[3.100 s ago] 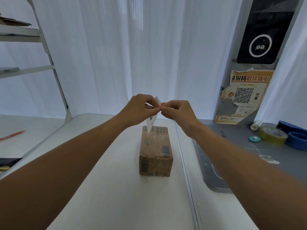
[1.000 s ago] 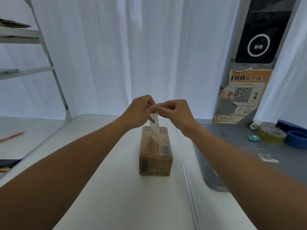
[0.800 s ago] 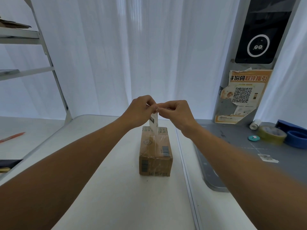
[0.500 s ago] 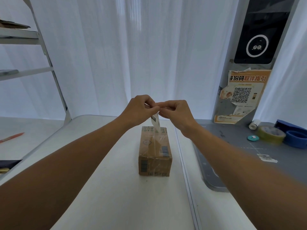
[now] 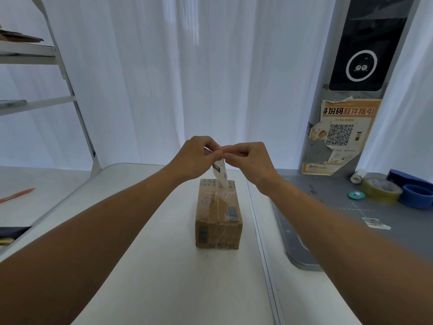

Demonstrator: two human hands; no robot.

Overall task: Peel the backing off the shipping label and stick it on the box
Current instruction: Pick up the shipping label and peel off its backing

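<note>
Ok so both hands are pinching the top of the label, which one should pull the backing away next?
Probably the right hand. The left hand pinches the shipping label so it hangs above the box, while the right hand's fingertips meet it at the top corner, free to pull rightward.

A single wide-angle head camera is looking forward and slightly down along both forearms, sitting close above the tabletop (image 5: pixel 164 266), with the curtain (image 5: pixel 210 66) filling the upper frame and the hands meeting at centre.
</note>
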